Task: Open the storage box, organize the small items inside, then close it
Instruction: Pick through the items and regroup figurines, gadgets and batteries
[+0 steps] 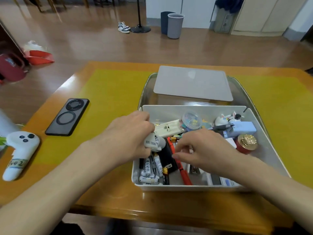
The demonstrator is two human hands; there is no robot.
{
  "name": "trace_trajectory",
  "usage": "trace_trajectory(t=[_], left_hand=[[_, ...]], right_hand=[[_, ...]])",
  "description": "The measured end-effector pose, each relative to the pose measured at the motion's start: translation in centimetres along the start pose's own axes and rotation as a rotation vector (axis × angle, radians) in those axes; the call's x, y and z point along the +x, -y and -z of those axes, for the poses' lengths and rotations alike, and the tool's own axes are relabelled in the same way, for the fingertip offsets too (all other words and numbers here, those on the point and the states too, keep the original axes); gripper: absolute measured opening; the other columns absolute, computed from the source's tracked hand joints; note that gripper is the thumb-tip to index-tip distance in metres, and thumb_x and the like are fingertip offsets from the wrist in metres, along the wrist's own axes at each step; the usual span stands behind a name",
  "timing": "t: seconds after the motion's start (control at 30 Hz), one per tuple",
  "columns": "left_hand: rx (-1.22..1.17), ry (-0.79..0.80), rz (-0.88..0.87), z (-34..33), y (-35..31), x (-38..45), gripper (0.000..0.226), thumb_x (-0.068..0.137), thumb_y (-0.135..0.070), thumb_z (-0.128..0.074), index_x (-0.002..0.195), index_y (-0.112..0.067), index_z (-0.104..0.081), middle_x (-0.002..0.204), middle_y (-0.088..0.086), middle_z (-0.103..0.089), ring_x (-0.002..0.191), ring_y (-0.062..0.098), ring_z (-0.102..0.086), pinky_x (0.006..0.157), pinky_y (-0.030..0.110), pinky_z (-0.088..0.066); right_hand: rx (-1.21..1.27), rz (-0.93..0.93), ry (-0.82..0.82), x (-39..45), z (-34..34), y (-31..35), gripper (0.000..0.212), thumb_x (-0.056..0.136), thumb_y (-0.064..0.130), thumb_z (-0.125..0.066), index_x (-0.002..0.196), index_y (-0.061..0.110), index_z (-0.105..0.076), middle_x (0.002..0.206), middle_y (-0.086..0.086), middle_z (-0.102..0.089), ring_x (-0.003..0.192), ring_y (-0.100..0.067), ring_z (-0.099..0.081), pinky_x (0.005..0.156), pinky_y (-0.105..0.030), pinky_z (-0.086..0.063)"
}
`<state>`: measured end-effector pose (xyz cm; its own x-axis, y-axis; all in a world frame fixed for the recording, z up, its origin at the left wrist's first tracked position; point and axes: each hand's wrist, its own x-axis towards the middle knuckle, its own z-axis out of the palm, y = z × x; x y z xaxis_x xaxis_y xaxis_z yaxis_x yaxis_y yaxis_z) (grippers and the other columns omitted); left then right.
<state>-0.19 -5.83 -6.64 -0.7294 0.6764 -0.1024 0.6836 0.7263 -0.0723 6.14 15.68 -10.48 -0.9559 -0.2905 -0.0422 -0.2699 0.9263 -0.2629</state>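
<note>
From the head camera, the storage box [264,150] stands open on the yellow table [110,92], at the right side. Its grey lid [193,83] lies flat just behind it. The left hand [128,136] holds a small white object marked "MINI FAN" [155,142], with the fingers curled around it, above the left part of the box. The right hand [206,150] is over the middle of the box; its fingers are bent and loosely spread, and I cannot tell if they pinch something. Under the hands lie white batteries [149,177] at the left front corner, a red pen [183,172], a round clear container [192,120] and a red jar with gold cap [247,144]. A black phone [67,117] and a white controller [19,153] lie on the table to the left.
</note>
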Motion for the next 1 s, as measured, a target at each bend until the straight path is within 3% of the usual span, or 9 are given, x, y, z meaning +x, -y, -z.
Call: trace_trajectory(t=[0.1, 0.2, 0.37, 0.6, 0.73, 0.87, 1.0], left_hand=[[0.000, -0.037, 0.004, 0.1, 0.1, 0.3, 0.034, 0.078, -0.051, -0.063, 0.101, -0.026, -0.063, 0.098, -0.006, -0.047, 0.102, 0.016, -0.046, 0.060, 0.032, -0.036], [-0.097, -0.113, 0.049, 0.7, 0.9, 0.4, 0.033, 0.077, -0.048, -0.063, 0.099, -0.024, -0.068, 0.098, -0.004, -0.051, 0.101, 0.018, -0.048, 0.069, 0.036, -0.049], [-0.193, -0.330, 0.164, 1.1, 1.7, 0.6, 0.033, 0.075, -0.044, -0.067, 0.100, -0.022, -0.071, 0.096, -0.003, -0.052, 0.094, 0.019, -0.044, 0.071, 0.039, -0.048], [-0.239, -0.432, 0.202, 0.9, 1.7, 0.9, 0.031, 0.076, -0.042, -0.070, 0.099, -0.022, -0.071, 0.097, -0.005, -0.052, 0.094, 0.017, -0.043, 0.066, 0.036, -0.044], [-0.319, -0.404, 0.181, 1.0, 1.4, 1.2, 0.039, 0.072, -0.047, -0.075, 0.105, -0.027, -0.073, 0.098, -0.004, -0.059, 0.092, 0.018, -0.049, 0.067, 0.033, -0.037], [-0.400, -0.286, 0.068, 0.4, -0.1, 1.4, 0.033, 0.069, -0.053, -0.075, 0.089, -0.027, -0.075, 0.083, -0.008, -0.061, 0.079, 0.012, -0.056, 0.064, 0.035, -0.049], [-0.245, -0.002, 0.017, -0.7, -1.5, 1.5, 0.052, 0.067, -0.068, -0.065, 0.098, -0.026, -0.071, 0.091, -0.009, -0.063, 0.086, 0.015, -0.059, 0.070, 0.037, -0.053]], right_hand=[[-0.100, -0.081, 0.009, 1.0, -1.4, 1.3, 0.046, 0.081, 0.073, -0.057, 0.069, 0.029, -0.054, 0.069, 0.009, -0.057, 0.067, -0.012, -0.054, 0.053, -0.032, -0.037], [-0.169, -0.165, 0.009, 1.4, -2.3, 2.0, 0.049, 0.075, 0.078, -0.059, 0.075, 0.029, -0.055, 0.072, 0.011, -0.056, 0.069, -0.015, -0.054, 0.056, -0.032, -0.039], [-0.300, -0.200, -0.010, 2.0, -3.0, 2.9, 0.055, 0.073, 0.077, -0.060, 0.069, 0.024, -0.044, 0.063, 0.008, -0.038, 0.064, -0.023, -0.044, 0.053, -0.033, -0.031], [-0.132, -0.284, 0.084, 2.1, -2.5, 3.5, 0.054, 0.070, 0.068, -0.066, 0.064, 0.015, -0.062, 0.059, 0.006, -0.059, 0.066, -0.019, -0.059, 0.065, -0.035, -0.049], [0.215, -0.328, 0.199, 0.8, 2.6, 0.8, 0.040, 0.071, 0.058, -0.078, 0.070, 0.020, -0.065, 0.058, 0.007, -0.061, 0.055, -0.008, -0.057, 0.051, -0.027, -0.043], [0.490, -0.286, 0.165, -3.1, 8.6, -3.7, 0.027, 0.072, 0.044, -0.088, 0.073, 0.026, -0.067, 0.065, 0.007, -0.067, 0.056, -0.006, -0.055, 0.049, -0.020, -0.042], [0.409, -0.346, 0.029, -6.3, 11.0, -7.1, 0.024, 0.067, 0.035, -0.091, 0.073, 0.023, -0.072, 0.066, 0.004, -0.069, 0.054, -0.010, -0.058, 0.049, -0.023, -0.043]])
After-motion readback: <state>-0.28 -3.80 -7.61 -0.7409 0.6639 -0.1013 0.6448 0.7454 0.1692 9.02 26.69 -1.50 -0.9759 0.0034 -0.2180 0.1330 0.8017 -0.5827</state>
